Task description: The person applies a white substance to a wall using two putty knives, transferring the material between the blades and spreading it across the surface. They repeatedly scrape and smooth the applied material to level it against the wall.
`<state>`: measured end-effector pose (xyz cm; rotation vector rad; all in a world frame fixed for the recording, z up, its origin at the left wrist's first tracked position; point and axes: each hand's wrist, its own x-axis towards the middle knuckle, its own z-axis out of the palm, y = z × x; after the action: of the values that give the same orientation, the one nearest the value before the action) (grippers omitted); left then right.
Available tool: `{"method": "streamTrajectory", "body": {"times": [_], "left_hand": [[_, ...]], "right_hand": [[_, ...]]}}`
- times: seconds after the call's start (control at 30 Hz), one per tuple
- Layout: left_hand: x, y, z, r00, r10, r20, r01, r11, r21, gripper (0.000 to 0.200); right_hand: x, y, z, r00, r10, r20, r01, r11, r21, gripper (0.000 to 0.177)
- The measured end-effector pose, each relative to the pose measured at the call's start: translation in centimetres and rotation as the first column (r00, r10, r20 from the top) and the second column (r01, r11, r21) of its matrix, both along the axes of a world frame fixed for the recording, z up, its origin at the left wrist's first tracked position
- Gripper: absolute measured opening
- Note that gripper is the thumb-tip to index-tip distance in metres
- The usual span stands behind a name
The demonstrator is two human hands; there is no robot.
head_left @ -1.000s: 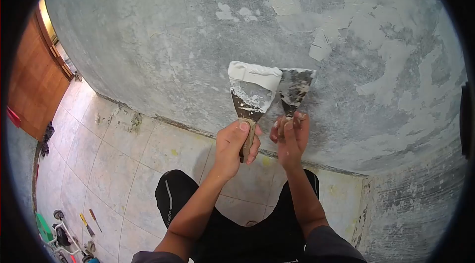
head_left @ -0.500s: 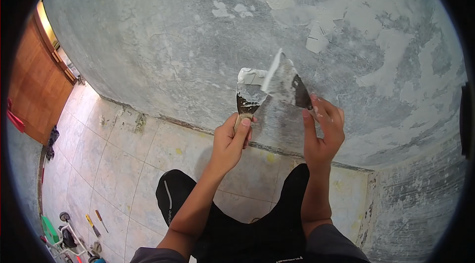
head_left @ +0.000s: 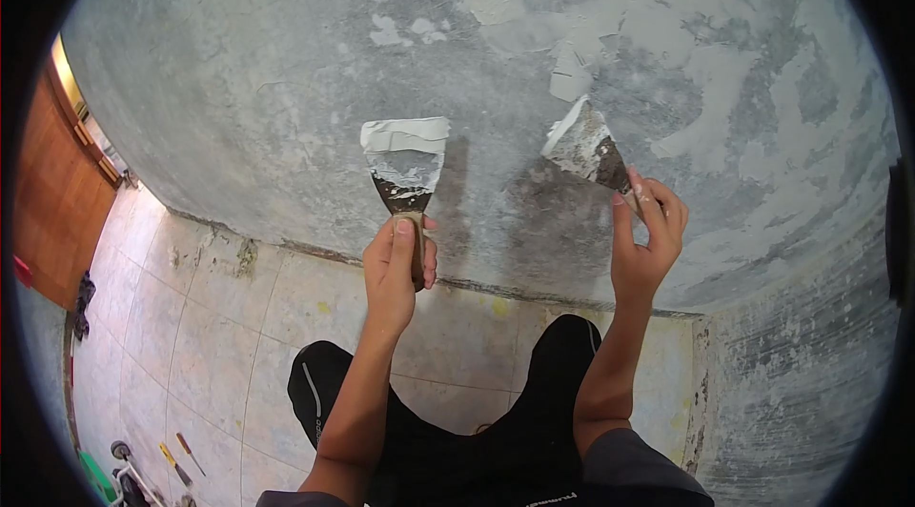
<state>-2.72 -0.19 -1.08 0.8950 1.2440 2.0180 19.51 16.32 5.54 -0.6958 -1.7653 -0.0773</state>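
left putty knife (head_left: 408,164) is gripped by its handle in the closed left hand (head_left: 394,259), blade above the fingers. right putty knife (head_left: 593,147) is pinched by the right hand (head_left: 650,231), blade up-left of the fingers, near the wall (head_left: 238,78).

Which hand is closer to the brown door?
Left. The brown door is off to the left; the left hand is right of it, and the right hand is farther right.

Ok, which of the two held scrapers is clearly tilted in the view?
The tilted scraper is the one in the right hand: its blade slants toward the upper left. The other scraper, in the left hand, points almost straight up.
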Motion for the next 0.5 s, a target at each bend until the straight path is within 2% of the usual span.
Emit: {"method": "streamTrajectory", "body": {"times": [0.1, 0.23, 0.4, 0.43, 0.5], "left_hand": [[-0.2, 0.1, -0.1, 0.999, 0.017, 0.039, -0.017, 1.0, 0.012, 0.048], [-0.2, 0.2, -0.2, 0.999, 0.007, 0.038, -0.007, 1.0, 0.006, 0.048], [-0.1, 0.2, -0.6, 1.0, -0.017, 0.022, 0.017, 1.0, -0.023, 0.046], [-0.1, 0.1, -0.6, 0.999, -0.022, 0.026, 0.022, 0.999, -0.023, 0.046], [0.0, 0.0, -0.4, 0.999, -0.025, 0.025, 0.027, 0.998, -0.055, 0.045]], "right_hand": [[1.2, 0.8, 0.4, 0.999, 0.024, -0.046, -0.027, 0.998, -0.058, 0.032], [2.6, 1.7, 1.5, 0.999, -0.029, 0.013, 0.029, 0.999, 0.032, 0.033], [2.6, 2.8, 4.3, 0.958, -0.129, 0.255, 0.068, 0.97, 0.235, 0.041], [2.5, 3.2, 5.1, 0.957, -0.134, 0.259, 0.072, 0.969, 0.236, 0.041], [2.5, 3.8, 6.4, 0.896, -0.238, 0.374, 0.102, 0.931, 0.35, 0.048]]}}
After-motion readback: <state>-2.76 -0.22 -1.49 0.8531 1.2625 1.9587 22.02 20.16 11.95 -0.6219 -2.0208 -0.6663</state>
